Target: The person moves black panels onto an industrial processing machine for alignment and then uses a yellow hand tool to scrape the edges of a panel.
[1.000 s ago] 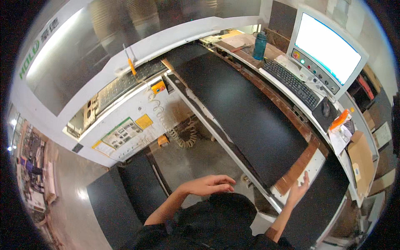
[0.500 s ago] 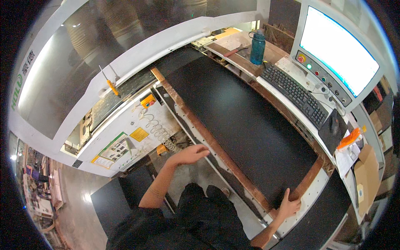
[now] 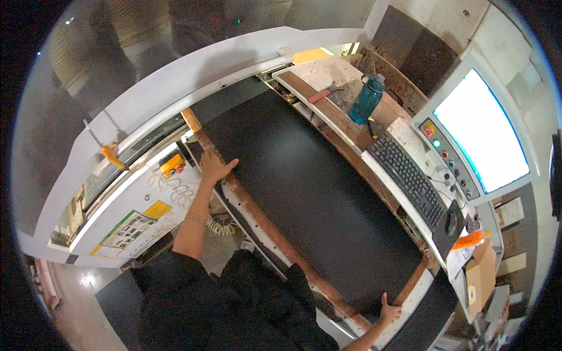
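Observation:
A large black panel (image 3: 293, 187) lies across the machine's bed, bordered by worn brown wooden strips. My left hand (image 3: 216, 167) rests at the far part of the near wooden strip (image 3: 275, 234), fingers spread and thumb reaching over the panel's edge. At the right end, my right hand (image 3: 389, 313) lies on the end strip (image 3: 414, 279) by the near corner, its thumb raised apart from the fingers. Neither hand shows anything gripped.
Along the far side a shelf bears a teal bottle (image 3: 367, 100), a red-handled tool (image 3: 322, 95), a keyboard (image 3: 407, 178) and a mouse (image 3: 451, 222). Beyond it stands a lit monitor (image 3: 483, 131). A cardboard box (image 3: 481, 275) sits right; a yellow-handled tool (image 3: 110, 153) is on the machine's left.
My left hand has moved from above the near rail's middle to its far part and now touches the strip. My right hand stays at the right end. The view has shifted.

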Tool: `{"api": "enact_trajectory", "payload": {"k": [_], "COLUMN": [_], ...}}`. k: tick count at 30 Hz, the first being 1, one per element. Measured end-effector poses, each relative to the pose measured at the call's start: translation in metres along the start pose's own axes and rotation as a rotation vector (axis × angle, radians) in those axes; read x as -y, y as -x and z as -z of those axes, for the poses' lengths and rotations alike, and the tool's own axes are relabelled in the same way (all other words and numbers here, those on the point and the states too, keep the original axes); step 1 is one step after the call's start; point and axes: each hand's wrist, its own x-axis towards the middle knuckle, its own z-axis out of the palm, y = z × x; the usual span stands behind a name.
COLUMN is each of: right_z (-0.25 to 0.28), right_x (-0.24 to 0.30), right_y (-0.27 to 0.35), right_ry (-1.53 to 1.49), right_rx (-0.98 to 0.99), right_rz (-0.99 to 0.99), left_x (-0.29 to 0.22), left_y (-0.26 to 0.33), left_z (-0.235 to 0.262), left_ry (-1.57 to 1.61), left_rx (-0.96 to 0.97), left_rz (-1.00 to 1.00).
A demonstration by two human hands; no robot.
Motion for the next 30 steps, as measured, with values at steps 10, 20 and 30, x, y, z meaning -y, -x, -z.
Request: {"api": "enact_trajectory", "payload": {"k": [10,20,30], "right_z": [-0.013,-0.043,-0.007], "right_x": [-0.035,-0.071,-0.032], "right_y": [-0.032,-0.052,-0.014], "right_ry": [-0.063,-0.306,-0.462], "right_rx": [0.051,-0.265,-0.210], "right_rz": [0.080,0.173,0.213], "left_x": [-0.003,-0.021,-0.012], "left_y": [-0.026,0.007,0.002], "left_z": [0.025,0.007,0.012], "left_ry": [-0.250,-0.277,-0.249], "left_rx": [0.149,0.174,0.127], "left_rz": [-0.095,-0.115,-0.121]}}
